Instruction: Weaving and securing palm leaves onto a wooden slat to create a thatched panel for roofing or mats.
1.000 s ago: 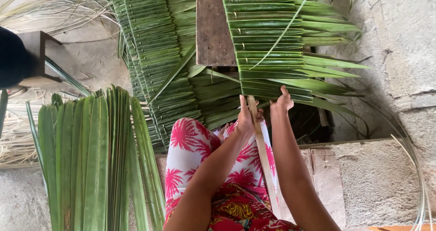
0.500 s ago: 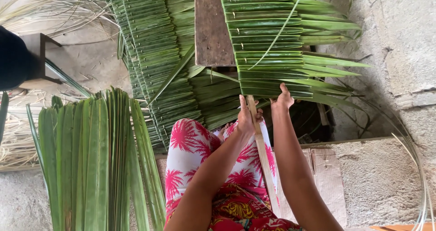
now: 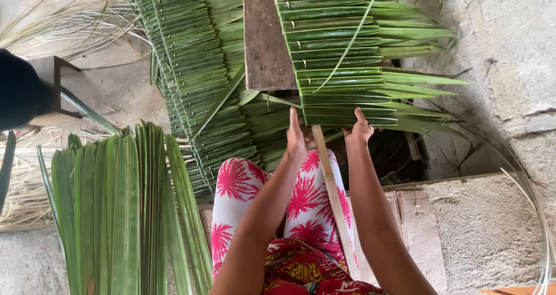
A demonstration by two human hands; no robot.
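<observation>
A panel of folded green palm leaves (image 3: 341,63) stitched along a wooden slat (image 3: 331,182) lies at twelve o'clock of the lap. The left hand (image 3: 295,137), fingers straight, rests just left of the slat; the right hand (image 3: 360,130) presses the panel's lowest leaf. The panel's top is cropped. Loose fronds (image 3: 119,214) crowd nine o'clock.

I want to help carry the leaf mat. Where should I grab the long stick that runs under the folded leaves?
Grab the stick on its bare lower stretch, over the lap, coming from the side. There it is free of leaves and thin enough to wrap your fingers around. Higher up, the folded leaves cover it, and the right hand is already there.
</observation>
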